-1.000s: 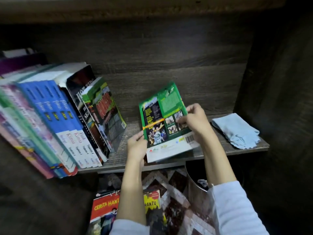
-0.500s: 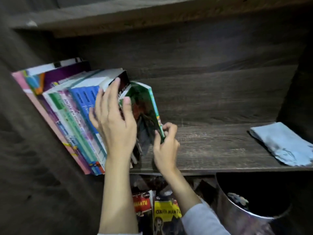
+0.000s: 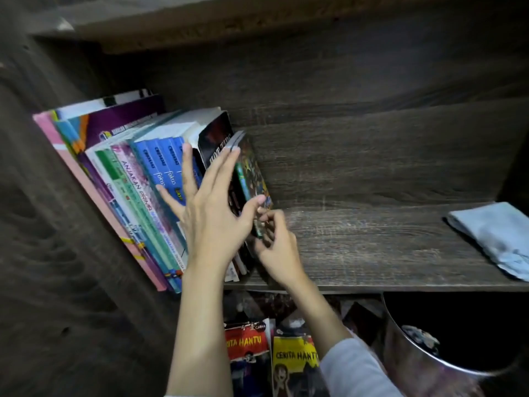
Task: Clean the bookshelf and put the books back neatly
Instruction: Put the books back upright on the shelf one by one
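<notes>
A row of books (image 3: 137,196) leaned at the left end of the shelf (image 3: 357,253), spines outward. The left hand (image 3: 211,216) lay flat against those spines, fingers straight and spread wide, thumb touching the green book (image 3: 253,179). That book stood last in the row, on the shelf board, against its neighbour. The right hand (image 3: 277,250) pinched its lower edge with curled fingers. Below the shelf sat 2 comics (image 3: 294,362) and a metal bin (image 3: 423,371). A folded blue cloth (image 3: 492,236) lay at the shelf's right end, well apart.
</notes>
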Demonstrator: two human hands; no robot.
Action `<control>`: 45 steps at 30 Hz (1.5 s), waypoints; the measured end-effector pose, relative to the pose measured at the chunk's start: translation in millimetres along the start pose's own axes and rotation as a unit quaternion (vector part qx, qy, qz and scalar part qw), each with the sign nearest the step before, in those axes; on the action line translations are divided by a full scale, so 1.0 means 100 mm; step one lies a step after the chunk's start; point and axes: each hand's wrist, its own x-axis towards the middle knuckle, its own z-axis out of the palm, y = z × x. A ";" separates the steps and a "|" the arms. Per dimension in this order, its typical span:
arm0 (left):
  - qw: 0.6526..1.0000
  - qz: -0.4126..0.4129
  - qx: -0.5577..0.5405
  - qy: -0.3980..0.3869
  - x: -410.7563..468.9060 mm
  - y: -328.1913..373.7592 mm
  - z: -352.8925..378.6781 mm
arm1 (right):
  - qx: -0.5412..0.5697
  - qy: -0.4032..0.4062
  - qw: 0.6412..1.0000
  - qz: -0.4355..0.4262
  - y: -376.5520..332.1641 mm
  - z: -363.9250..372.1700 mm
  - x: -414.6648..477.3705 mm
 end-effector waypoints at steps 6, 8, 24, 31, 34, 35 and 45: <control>0.999 -0.008 0.034 0.036 -0.02 -0.08 0.13 | -0.056 -0.106 0.991 0.064 0.17 -0.05 0.03; 0.997 0.002 0.057 0.043 -0.03 -0.11 0.15 | -0.049 -0.114 0.988 0.088 0.23 -0.03 0.02; 0.981 0.042 0.150 0.115 -0.03 -0.13 0.25 | -0.162 -0.174 0.968 0.080 0.21 -0.12 0.11; 0.974 0.074 0.176 0.121 0.04 -0.35 -0.05 | -0.090 -0.023 0.996 -0.002 -0.46 -0.35 0.31; 0.981 0.076 0.153 0.095 0.06 -0.39 -0.14 | -0.133 -0.045 0.985 -0.097 -0.78 -0.26 0.50; 0.982 0.075 0.151 0.087 0.05 -0.39 -0.13 | -0.145 -0.058 0.981 -0.115 -0.85 -0.22 0.56; 0.979 0.073 0.176 0.074 0.10 -0.31 -0.15 | -0.250 -0.059 0.957 -0.137 -1.06 -0.20 0.66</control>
